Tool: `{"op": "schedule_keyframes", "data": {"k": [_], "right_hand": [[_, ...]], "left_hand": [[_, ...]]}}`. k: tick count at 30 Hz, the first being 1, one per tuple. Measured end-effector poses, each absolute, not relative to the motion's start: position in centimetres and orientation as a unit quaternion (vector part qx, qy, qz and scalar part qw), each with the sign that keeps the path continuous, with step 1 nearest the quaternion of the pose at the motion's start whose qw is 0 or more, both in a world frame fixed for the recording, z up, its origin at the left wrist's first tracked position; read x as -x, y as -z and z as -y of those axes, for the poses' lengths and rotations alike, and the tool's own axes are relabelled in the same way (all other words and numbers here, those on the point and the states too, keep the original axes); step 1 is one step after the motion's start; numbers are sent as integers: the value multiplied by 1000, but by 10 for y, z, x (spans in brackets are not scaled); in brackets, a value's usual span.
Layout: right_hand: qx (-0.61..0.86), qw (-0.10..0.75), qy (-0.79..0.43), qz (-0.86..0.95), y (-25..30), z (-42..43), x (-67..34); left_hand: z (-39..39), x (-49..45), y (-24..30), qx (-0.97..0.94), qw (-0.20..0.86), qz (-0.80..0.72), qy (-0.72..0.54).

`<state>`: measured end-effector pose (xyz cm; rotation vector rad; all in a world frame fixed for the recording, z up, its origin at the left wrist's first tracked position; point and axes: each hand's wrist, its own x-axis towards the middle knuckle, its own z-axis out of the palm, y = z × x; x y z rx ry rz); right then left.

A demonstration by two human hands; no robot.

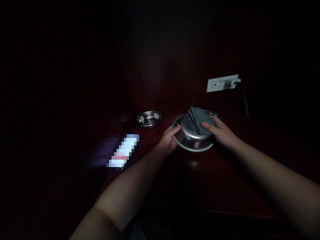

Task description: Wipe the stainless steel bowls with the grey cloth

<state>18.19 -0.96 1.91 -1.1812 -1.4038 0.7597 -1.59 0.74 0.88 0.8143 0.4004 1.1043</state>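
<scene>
Hands w/ upturned bowl, cloth, stacked dishes

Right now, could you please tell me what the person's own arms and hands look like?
The bare left hand and right hand wear no gloves; both forearms show no sleeve, watch or bracelet, and no ring appears on the visible fingers.

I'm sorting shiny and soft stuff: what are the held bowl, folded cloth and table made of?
Held bowl: seemingly polished metal, maybe stainless steel; it gleams silver.
Folded cloth: probably soft, textured fabric; its surface looks bumpy.
Table: perhaps glossy varnished wood; dark red, faintly reflecting light, too dim to be sure.
</scene>
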Motion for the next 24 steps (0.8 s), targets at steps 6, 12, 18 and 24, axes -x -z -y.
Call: {"op": "schedule_keyframes", "data": {"k": [6,12,18,24], "right_hand": [[511,575,-229,596,-20,10,-184],[508,567,-259,595,-21,10,-183],[486,570,-269,606,-24,14,-181],[462,574,-280,615,-25,14,-182]], "left_hand": [[-7,16,-3,-384,751,-196,-501],[2,11,-7,-415,739,-225,-480],[0,10,-11,-428,721,-219,-500],[-6,9,-5,-424,692,-235,-534]]}}
